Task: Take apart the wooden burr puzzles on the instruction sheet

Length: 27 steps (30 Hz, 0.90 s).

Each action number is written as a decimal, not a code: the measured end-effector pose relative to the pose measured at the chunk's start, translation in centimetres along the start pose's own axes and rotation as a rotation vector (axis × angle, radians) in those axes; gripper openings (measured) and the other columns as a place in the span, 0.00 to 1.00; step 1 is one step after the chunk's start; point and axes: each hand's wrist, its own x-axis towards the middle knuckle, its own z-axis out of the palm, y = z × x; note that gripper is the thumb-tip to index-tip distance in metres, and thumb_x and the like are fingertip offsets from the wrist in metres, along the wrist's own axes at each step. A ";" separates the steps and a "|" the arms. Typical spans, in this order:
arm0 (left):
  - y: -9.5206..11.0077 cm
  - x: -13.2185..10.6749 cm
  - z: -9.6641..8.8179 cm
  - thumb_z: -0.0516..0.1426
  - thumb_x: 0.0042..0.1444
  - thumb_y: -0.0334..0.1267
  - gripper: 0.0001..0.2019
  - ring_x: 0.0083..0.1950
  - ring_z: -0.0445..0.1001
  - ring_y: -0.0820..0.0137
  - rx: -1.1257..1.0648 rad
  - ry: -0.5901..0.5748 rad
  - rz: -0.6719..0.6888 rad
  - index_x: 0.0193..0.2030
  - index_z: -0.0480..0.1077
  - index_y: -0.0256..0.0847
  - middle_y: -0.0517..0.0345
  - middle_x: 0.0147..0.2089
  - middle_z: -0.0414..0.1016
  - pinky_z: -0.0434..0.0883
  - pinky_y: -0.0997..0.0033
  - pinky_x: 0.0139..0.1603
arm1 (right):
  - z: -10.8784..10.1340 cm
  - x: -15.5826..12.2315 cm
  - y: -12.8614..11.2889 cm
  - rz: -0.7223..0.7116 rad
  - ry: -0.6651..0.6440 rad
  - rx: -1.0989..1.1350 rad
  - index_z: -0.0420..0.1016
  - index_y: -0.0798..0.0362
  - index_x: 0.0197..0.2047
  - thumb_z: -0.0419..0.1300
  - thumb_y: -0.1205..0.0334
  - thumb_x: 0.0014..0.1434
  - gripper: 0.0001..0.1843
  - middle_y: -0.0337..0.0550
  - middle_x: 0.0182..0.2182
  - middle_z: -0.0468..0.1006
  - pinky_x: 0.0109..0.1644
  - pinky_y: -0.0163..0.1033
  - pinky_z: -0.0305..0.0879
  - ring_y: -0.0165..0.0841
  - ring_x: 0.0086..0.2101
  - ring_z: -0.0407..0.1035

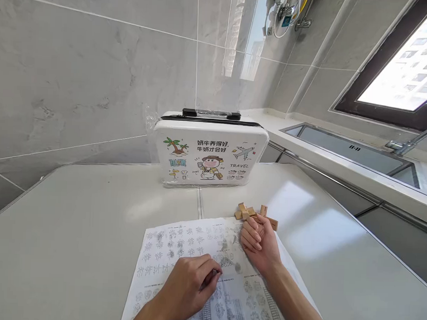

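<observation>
Right hand point(260, 243), at five o'clock of the wooden pieces point(245, 213), is risking nudging them apart; whether it or left hand point(197, 280) is grasping anything, I cannot tell.

Left hand point(194, 277) curled over printed sheet point(187, 241); right hand point(261, 243) beside wooden pieces point(242, 212); white case point(185, 154) behind.

The case point(211, 153) looks like smooth, hard white plastic, with clear crinkled film point(151, 118) catching the light on me from its left edge. Behind it, the tiles point(97, 72) are glossy — almost mirror-like in places. In front of it, the table point(74, 220) has a slick sheen, the paper point(154, 245) is matt, the small blocks point(245, 211) bare wood; to its right, a faucet point(417, 138) — shiny metal.
</observation>
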 end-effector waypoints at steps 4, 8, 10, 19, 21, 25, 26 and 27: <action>0.0 -0.1 0.1 0.54 0.69 0.31 0.08 0.27 0.71 0.72 0.002 -0.007 -0.009 0.43 0.74 0.43 0.61 0.33 0.77 0.66 0.73 0.30 | 0.2 -0.1 0.4 -0.049 -0.007 -0.094 0.59 0.46 0.26 0.57 0.48 0.65 0.20 0.25 0.16 0.50 0.16 0.33 0.42 0.26 0.15 0.36; -0.1 -0.2 0.1 0.54 0.68 0.31 0.08 0.28 0.71 0.72 0.003 -0.016 -0.014 0.43 0.74 0.43 0.61 0.34 0.77 0.65 0.72 0.29 | 0.5 -0.3 1.1 -0.127 0.066 -0.133 0.61 0.48 0.26 0.55 0.47 0.66 0.21 0.28 0.16 0.55 0.17 0.33 0.45 0.25 0.15 0.41; -0.1 -0.2 0.2 0.54 0.69 0.31 0.08 0.28 0.70 0.72 -0.003 -0.017 -0.015 0.43 0.75 0.43 0.61 0.34 0.77 0.64 0.73 0.29 | 0.6 -0.4 1.5 -0.170 0.140 -0.175 0.62 0.48 0.25 0.55 0.46 0.67 0.22 0.30 0.16 0.58 0.17 0.33 0.44 0.26 0.15 0.44; 0.1 0.0 -0.2 0.54 0.72 0.43 0.09 0.31 0.70 0.71 -0.310 0.128 -0.271 0.49 0.75 0.45 0.60 0.36 0.76 0.69 0.72 0.34 | 0.9 -2.7 3.3 -0.286 -0.174 -0.868 0.66 0.48 0.25 0.45 0.41 0.74 0.30 0.36 0.16 0.64 0.25 0.38 0.58 0.31 0.19 0.57; -0.1 0.0 -0.2 0.54 0.72 0.50 0.14 0.38 0.73 0.68 -0.451 0.231 -0.380 0.53 0.72 0.46 0.57 0.41 0.77 0.73 0.68 0.42 | 0.8 -3.2 3.4 -0.344 -0.328 -1.019 0.68 0.47 0.26 0.50 0.42 0.73 0.27 0.39 0.20 0.68 0.31 0.41 0.63 0.34 0.22 0.60; -0.8 -0.2 0.4 0.57 0.65 0.64 0.30 0.57 0.75 0.59 -0.830 0.242 -0.339 0.64 0.65 0.46 0.44 0.60 0.73 0.71 0.57 0.60 | 1.3 -4.0 3.3 -0.379 -0.491 -1.149 0.68 0.46 0.27 0.53 0.52 0.71 0.20 0.39 0.22 0.69 0.32 0.42 0.61 0.36 0.24 0.61; -0.9 -0.2 0.6 0.59 0.61 0.67 0.36 0.62 0.73 0.56 -0.919 0.206 -0.295 0.67 0.62 0.47 0.41 0.65 0.69 0.69 0.54 0.65 | 1.5 -4.2 3.3 -0.403 -0.534 -1.196 0.67 0.46 0.27 0.51 0.56 0.71 0.19 0.38 0.22 0.69 0.32 0.42 0.61 0.36 0.24 0.60; -0.9 -0.2 0.7 0.61 0.57 0.69 0.42 0.67 0.70 0.53 -0.997 0.166 -0.256 0.70 0.60 0.47 0.39 0.69 0.66 0.65 0.51 0.69 | 1.8 -4.4 3.2 -0.442 -0.583 -1.243 0.67 0.47 0.27 0.51 0.58 0.70 0.18 0.39 0.22 0.69 0.32 0.42 0.61 0.36 0.24 0.61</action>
